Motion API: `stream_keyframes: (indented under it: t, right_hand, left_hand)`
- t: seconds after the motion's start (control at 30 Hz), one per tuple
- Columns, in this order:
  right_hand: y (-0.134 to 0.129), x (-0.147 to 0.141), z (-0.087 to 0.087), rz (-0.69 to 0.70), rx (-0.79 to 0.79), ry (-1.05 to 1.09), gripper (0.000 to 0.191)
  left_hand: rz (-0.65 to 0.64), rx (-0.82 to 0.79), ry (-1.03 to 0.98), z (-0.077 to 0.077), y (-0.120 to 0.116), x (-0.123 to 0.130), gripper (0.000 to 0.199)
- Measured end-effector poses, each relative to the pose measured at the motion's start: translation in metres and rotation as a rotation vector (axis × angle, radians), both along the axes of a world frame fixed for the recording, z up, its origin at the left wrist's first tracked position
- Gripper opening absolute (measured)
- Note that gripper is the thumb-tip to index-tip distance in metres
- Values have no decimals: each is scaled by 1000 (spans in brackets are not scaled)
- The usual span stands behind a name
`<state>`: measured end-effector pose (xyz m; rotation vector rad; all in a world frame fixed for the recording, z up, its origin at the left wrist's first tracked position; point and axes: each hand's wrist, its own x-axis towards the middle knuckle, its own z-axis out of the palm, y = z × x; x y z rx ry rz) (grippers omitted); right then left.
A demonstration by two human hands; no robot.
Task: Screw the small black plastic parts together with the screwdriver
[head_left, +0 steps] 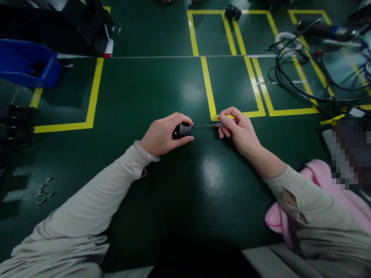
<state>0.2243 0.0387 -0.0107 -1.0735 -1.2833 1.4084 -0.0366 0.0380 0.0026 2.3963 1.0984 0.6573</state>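
My left hand (pixel 168 133) is closed around a small black block-shaped part (pixel 182 130), thumb below and fingers above, with its right end facing my other hand. In my right hand (pixel 236 129) is a screwdriver (pixel 203 126), pinched by its handle, which the fingers mostly cover. Its thin metal shaft runs level to the left, and the tip meets the right end of the black part. Whether the tip sits inside a hole there I cannot tell. Both hands are just above the green tabletop (pixel 145 92).
Several small screws (pixel 43 192) lie at the lower left. A blue bin (pixel 29 63) and black parts (pixel 17 125) stand at left. Another black part (pixel 233 12) is at the back. Cables (pixel 290 87) and a cylindrical tool (pixel 326 31) lie right, above a pink cloth (pixel 324 193).
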Motion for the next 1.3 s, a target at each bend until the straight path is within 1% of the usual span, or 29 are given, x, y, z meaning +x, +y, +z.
stream_keyframes:
  t: [0.2,0.37,0.57,0.8,0.97,1.17,1.3]
  right_hand:
    - [0,0,-1,-17,6,9,23]
    - [-1,0,0,0,-12,2,27]
    - [0,0,0,-23,13,-13,27]
    - [0,-1,1,15,-7,-6,30]
    - [0,0,0,-16,11,-14,28]
    - [-1,-1,2,4,-15,-1,28]
    - [-1,-1,2,-9,-10,-18,28]
  left_hand:
    - [1,-3,5,0,0,0,37]
    - [3,-7,10,0,0,0,38]
    - [11,-18,19,0,0,0,36]
    - [6,-13,9,1,0,0,39]
    - [4,-13,10,1,0,0,37]
    - [5,-12,2,0,0,0,37]
    - [8,-21,6,0,0,0,37]
